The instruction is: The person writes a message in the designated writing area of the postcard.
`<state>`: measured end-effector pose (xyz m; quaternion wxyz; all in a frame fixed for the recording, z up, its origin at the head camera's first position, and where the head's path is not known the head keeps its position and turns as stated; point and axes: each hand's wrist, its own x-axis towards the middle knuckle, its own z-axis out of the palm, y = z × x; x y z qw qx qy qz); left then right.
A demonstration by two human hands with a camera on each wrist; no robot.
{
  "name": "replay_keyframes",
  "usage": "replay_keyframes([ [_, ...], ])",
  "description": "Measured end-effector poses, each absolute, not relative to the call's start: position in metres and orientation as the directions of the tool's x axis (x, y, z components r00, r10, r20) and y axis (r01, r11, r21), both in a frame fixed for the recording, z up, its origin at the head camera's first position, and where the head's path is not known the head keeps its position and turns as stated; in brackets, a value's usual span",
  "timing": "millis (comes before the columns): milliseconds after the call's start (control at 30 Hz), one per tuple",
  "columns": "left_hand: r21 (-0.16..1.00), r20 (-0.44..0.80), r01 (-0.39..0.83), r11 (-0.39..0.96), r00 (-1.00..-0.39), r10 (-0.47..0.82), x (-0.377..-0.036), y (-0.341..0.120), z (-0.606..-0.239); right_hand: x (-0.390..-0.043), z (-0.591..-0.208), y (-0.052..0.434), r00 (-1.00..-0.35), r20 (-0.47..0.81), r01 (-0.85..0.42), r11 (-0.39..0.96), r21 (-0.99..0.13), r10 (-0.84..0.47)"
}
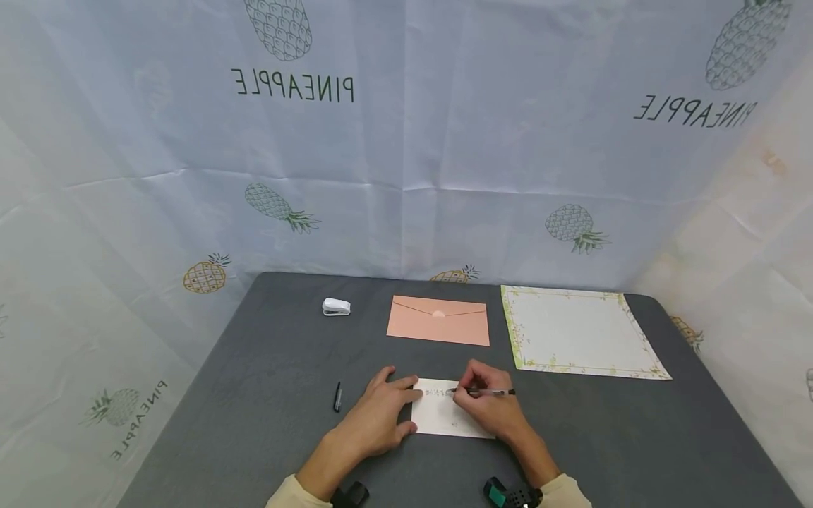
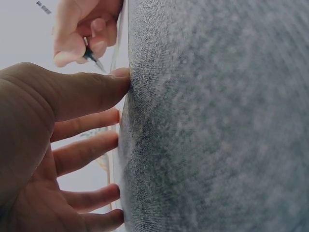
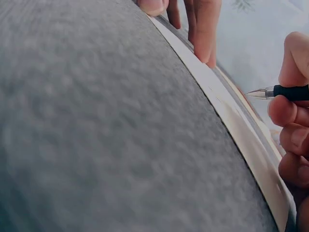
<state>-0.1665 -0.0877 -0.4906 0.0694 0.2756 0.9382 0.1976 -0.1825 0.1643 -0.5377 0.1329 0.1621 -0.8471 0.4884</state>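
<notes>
A small white card (image 1: 444,416) lies on the grey table (image 1: 267,381) near the front edge, with a line of writing along its top. My right hand (image 1: 485,406) grips a black pen (image 1: 492,391), its tip on the card beside the writing. In the right wrist view the pen (image 3: 285,92) has its tip just above the card (image 3: 241,130). My left hand (image 1: 377,413) lies flat, straight fingers pressing the card's left edge. The left wrist view shows those fingers (image 2: 87,92) against the table and the pen (image 2: 92,58) beyond.
A pink envelope (image 1: 439,320) lies behind the card. A sheet of floral-bordered paper (image 1: 578,330) sits at the back right. A white stapler (image 1: 336,307) rests at the back left, a black pen cap (image 1: 337,396) left of my left hand. Pineapple-print cloth surrounds the table.
</notes>
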Motion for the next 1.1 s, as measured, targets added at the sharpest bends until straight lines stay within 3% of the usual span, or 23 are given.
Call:
replay_keyframes([
  [400,0.412,-0.013,0.489,0.769,-0.841,0.541,-0.167,-0.089,-0.491,-0.177,-0.531,0.143,-0.922,0.332,-0.385,0.380,-0.841,-0.198],
  [1100,0.376,0.004,0.518,0.768,-0.830,0.557,-0.168,-0.088,-0.492,-0.176,-0.541,0.135,-0.900,0.351,-0.433,0.437,-0.788,-0.258],
])
